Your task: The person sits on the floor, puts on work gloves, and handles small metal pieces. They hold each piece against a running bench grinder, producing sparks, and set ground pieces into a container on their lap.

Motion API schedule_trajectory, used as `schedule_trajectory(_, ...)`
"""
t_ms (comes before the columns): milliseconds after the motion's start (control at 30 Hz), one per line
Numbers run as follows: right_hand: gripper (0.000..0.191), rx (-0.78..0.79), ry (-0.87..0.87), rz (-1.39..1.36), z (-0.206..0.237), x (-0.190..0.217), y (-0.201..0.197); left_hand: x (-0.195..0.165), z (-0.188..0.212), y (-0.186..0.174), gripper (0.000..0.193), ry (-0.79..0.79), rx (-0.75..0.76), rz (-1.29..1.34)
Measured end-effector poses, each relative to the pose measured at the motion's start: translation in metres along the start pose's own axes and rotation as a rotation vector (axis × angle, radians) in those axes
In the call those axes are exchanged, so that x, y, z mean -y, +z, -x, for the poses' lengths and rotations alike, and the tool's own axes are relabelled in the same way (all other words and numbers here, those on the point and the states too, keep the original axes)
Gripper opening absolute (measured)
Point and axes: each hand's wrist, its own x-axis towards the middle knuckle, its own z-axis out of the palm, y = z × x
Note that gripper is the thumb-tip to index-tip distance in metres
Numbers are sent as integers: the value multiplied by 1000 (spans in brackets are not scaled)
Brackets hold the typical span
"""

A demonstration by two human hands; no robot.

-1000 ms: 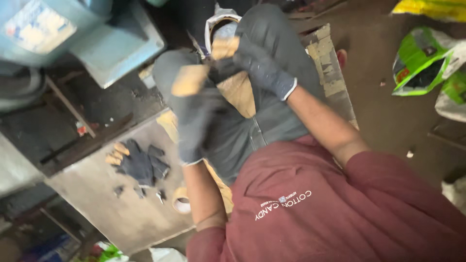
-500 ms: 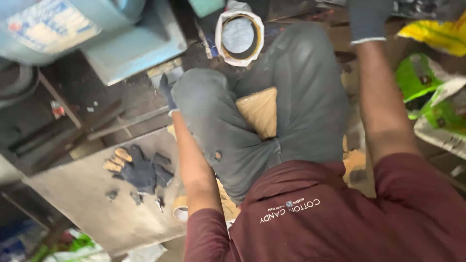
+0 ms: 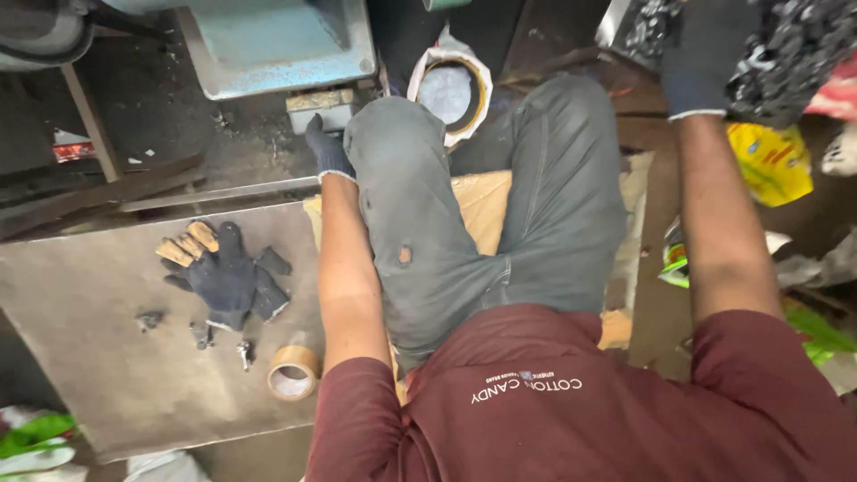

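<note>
I sit on a sheet of cardboard [image 3: 480,207] with my knees in grey trousers drawn up. My left hand [image 3: 327,150], in a dark glove, hangs beside my left knee near a small block [image 3: 321,107]; the knee hides its fingers. My right hand [image 3: 705,55], also in a dark glove, reaches up to a heap of dark metal pieces [image 3: 790,54] at the top right. The frame's top edge cuts off its fingers.
A grey metal plate [image 3: 107,375] on my left bears a spare pair of gloves [image 3: 223,272], a roll of brown tape [image 3: 293,372] and small bolts [image 3: 201,335]. Ahead stand a blue machine base [image 3: 277,40] and a white sack [image 3: 451,89]. Yellow bag [image 3: 772,161] on the right.
Both hands were together in front of my knees; they have parted. The right hand has gone up to the metal heap, and the left has dropped beside the knee.
</note>
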Motion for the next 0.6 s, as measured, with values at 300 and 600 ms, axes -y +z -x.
schedule_trajectory(300,36,223,30,-204,-11,9,-30,-22,29,-2,50,-249,29,69)
schedule_trajectory(600,49,-123,690,-1729,1,91,-101,-37,47,15,50,-282,82,100)
